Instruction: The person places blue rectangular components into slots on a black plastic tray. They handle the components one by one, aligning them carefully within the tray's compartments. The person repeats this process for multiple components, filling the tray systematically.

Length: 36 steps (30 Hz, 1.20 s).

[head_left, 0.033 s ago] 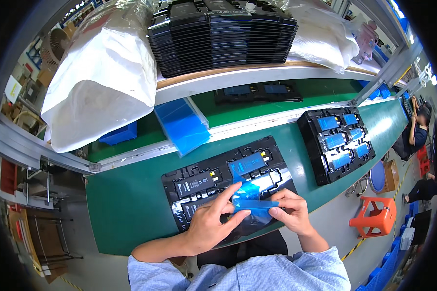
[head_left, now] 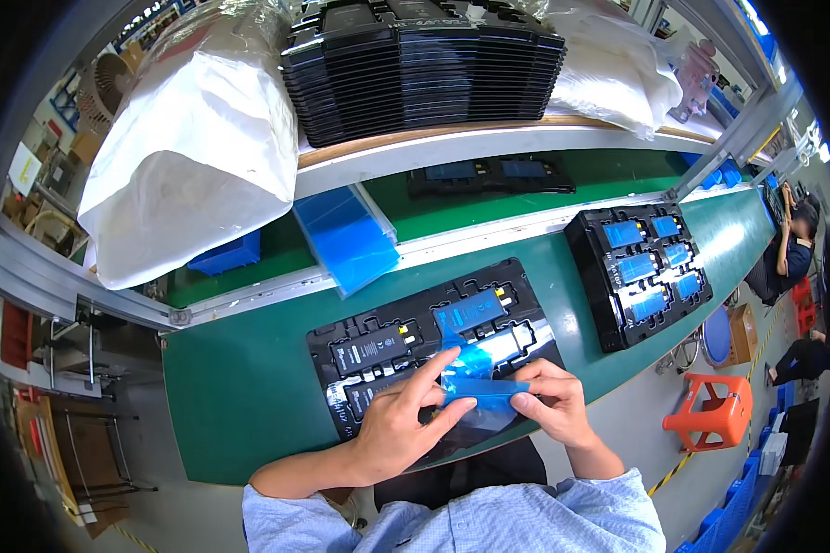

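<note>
Both of my hands are over the near part of a black plastic tray [head_left: 421,321] that lies on the green bench. A strip of thin blue film [head_left: 491,391] stretches between them. My left hand [head_left: 398,424] grips its left end, with the index finger and thumb spread around it. My right hand [head_left: 555,403] pinches the other end between thumb and fingers. Flat black battery packs [head_left: 373,351] sit in the tray's left pockets. In the far right pocket, a battery pack [head_left: 475,310] has blue film on top. My hands partly hide the near pockets.
A thick black tray stack [head_left: 638,276] with blue-topped packs stands to the right. Blue film sheets [head_left: 346,240] lie behind the tray. Overhead, a shelf holds stacked black trays [head_left: 424,78] and a white bag [head_left: 203,157]. An orange stool [head_left: 712,413] stands on the floor.
</note>
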Tool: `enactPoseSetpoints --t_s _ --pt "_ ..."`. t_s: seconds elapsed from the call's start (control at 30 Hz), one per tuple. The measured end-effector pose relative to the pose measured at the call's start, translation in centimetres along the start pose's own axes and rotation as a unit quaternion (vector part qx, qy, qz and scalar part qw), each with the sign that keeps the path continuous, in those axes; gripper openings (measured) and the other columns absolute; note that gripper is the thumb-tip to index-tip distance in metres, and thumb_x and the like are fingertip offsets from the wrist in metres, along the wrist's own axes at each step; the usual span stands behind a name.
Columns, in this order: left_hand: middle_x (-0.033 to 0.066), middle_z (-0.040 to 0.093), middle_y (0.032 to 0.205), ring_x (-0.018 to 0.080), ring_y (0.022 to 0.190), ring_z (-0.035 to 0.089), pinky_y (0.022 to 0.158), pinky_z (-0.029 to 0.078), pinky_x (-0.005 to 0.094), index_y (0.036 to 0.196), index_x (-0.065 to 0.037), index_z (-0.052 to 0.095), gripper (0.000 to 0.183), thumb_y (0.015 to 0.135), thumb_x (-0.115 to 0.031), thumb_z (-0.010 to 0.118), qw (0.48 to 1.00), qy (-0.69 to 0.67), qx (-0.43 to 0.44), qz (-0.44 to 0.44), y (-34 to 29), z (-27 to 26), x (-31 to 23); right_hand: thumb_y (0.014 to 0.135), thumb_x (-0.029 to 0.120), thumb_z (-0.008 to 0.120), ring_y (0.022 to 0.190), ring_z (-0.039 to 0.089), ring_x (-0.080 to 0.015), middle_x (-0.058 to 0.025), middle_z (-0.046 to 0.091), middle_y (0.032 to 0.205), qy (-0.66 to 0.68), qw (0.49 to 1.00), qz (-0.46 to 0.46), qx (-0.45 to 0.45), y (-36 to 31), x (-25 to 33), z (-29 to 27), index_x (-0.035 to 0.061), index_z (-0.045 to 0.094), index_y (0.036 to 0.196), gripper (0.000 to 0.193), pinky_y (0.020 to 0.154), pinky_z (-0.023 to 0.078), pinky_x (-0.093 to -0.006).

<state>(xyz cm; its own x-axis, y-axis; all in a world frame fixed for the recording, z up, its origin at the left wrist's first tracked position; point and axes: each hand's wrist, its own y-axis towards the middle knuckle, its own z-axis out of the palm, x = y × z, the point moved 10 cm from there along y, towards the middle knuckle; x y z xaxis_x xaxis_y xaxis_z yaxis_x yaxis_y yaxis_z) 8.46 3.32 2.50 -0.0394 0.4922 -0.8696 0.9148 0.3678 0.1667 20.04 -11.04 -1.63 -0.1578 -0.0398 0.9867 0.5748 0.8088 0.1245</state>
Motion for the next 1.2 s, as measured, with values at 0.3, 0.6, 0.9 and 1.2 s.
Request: enactPoseSetpoints --t_s 0.3,0.6,0.9,1.2 --pt "0.0013 0.05 0.048 0.0155 0.046 0.052 0.049 0.037 0.0281 0.073 -0.008 0.065 0.026 0.074 -0.03 0.078 0.939 0.266 -0.096 0.196 -0.3 -2.0 -4.0 0.089 0.011 0.065 0.068 0.06 -0.011 -0.0088 0.065 0.082 0.019 0.995 0.073 -0.064 -0.3 0.1 -2.4 -0.0046 0.068 0.091 0.016 0.06 0.047 -0.0223" --pt "0.0032 0.062 0.056 0.015 0.057 0.062 0.06 0.04 0.0288 0.079 -0.007 0.064 0.012 0.068 -0.01 0.063 0.835 0.489 0.249 0.046 -4.0 2.3 1.1 0.091 0.021 0.066 0.06 0.053 -0.0036 0.0008 0.06 0.068 -0.027 0.97 0.24 0.021 -1.6 -5.5 -3.9 -0.0008 0.066 0.084 0.023 0.053 0.042 -0.0195" --pt "0.0019 0.059 0.063 0.015 0.062 0.057 0.062 0.037 0.0293 0.122 0.0 0.058 0.049 0.074 -0.009 0.059 0.849 0.422 0.269 0.173 -4.9 7.3 0.2 0.089 0.021 0.067 0.055 0.055 -0.0058 -0.0012 0.059 0.061 -0.144 0.965 0.219 0.03 -1.4 -6.2 -3.6 -0.0026 0.066 0.081 0.025 0.049 0.043 -0.0226" --pt "0.0017 0.059 0.064 0.0149 0.065 0.057 0.063 0.037 0.0294 0.123 0.0 0.057 0.049 0.075 -0.009 0.058 0.84 0.431 0.284 0.168 -4.7 7.7 0.5 0.088 0.019 0.067 0.054 0.057 -0.0076 -0.0031 0.061 0.063 -0.159 0.959 0.232 0.041 -1.0 -6.0 -3.4 -0.0038 0.067 0.083 0.024 0.05 0.044 -0.024"
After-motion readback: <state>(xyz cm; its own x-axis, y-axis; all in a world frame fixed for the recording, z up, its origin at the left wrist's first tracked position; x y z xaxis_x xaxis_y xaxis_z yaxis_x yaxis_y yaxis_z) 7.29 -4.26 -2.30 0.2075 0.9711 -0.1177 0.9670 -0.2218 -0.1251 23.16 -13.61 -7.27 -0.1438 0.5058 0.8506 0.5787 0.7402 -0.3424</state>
